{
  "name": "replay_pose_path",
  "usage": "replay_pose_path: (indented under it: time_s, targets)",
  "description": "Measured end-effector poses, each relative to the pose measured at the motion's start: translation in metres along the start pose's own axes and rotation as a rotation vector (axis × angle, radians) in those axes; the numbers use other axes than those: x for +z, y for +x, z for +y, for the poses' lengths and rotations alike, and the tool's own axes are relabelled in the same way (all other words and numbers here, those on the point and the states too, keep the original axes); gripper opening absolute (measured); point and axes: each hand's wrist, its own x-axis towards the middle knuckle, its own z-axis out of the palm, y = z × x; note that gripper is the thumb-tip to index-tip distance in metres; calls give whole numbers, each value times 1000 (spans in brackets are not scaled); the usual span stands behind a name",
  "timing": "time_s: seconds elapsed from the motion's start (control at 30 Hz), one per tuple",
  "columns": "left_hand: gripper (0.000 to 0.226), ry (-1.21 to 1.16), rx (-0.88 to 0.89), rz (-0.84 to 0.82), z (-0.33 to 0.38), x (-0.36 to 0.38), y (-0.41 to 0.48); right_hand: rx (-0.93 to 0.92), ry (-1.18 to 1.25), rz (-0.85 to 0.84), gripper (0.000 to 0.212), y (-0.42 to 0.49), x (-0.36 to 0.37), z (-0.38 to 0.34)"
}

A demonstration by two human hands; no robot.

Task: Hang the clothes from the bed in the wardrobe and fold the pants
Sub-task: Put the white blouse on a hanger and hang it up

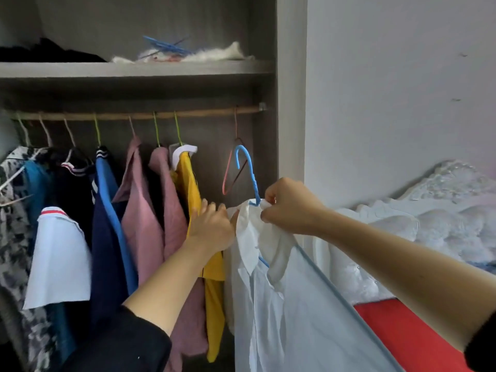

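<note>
A white shirt (281,304) hangs on a blue hanger (248,167), held up in front of the open wardrobe (291,103), below its rail (161,114) and just right of a yellow garment (192,183). The right hand (290,208) has its grip clenched on the collar at the hanger's neck. The left hand (212,229) has its grip on the shirt's shoulder edge, its fingers against the yellow garment. An empty pink hanger (228,173) hangs on the rail behind, and the bed (402,326) lies to the right.
</note>
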Motion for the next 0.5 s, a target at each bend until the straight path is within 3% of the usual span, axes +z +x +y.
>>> replay_pose_path:
  time_s: [0.13,0.3,0.4,0.5]
  targets:
    - [53,209,110,61,-45,0,27,53,26,57,28,27,34,-20]
    - [43,385,484,392,-95,-1,61,126,48,119,26,70,74,-53]
    - [24,500,489,417,-111,-13,71,179,53,168,29,98,84,-70]
    - [23,468,562,557,-129,-24,80,214,74,173,33,124,87,-81]
